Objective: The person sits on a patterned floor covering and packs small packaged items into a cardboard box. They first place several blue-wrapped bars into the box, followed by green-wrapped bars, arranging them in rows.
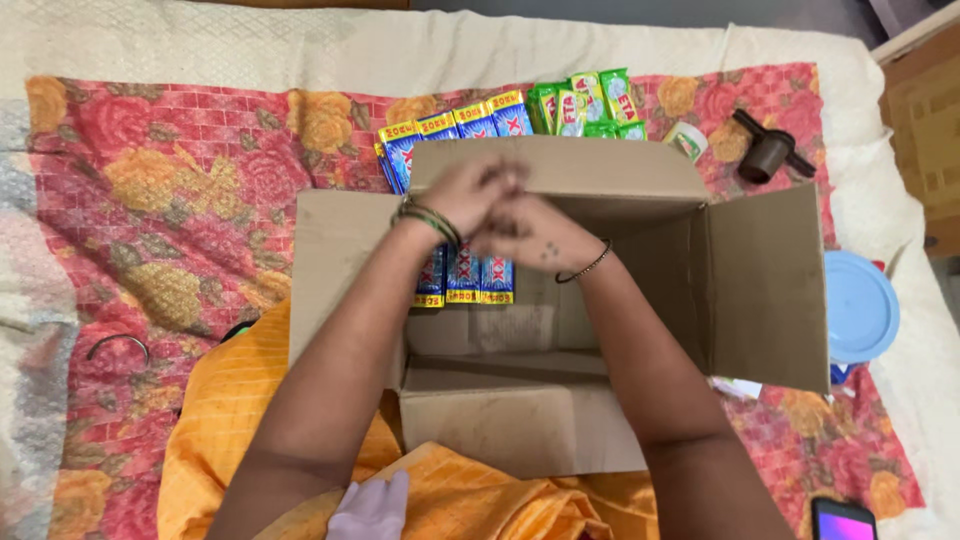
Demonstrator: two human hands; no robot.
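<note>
Red and yellow flowered cloth [150, 200] covers the bed, with a cream blanket [400, 40] showing beyond it. An open cardboard box [760, 290] sits in the middle, its flaps spread wide. Behind the far flap lie a row of blue bar packets [455, 125] and, just beside them, a cluster of green packets [585, 100]. Further right on the cloth rest a small white jar [686, 140] and a dark brown cup-shaped tool [768, 152]. A pale blue round lid [860, 305] lies past the box's right flap, a phone [843, 520] glows at the bottom right corner, and a thin metal bangle [118, 343] sits alone at the left.

Inside the box, against its far wall, stand more blue packets [465, 278], partly hidden by the forearms. Both arms reach forward over the box from an orange garment [240, 400]. The left hand [470, 190] and right hand [530, 232] meet above those packets, fingers overlapping and blurred; I cannot tell whether either grasps anything.
</note>
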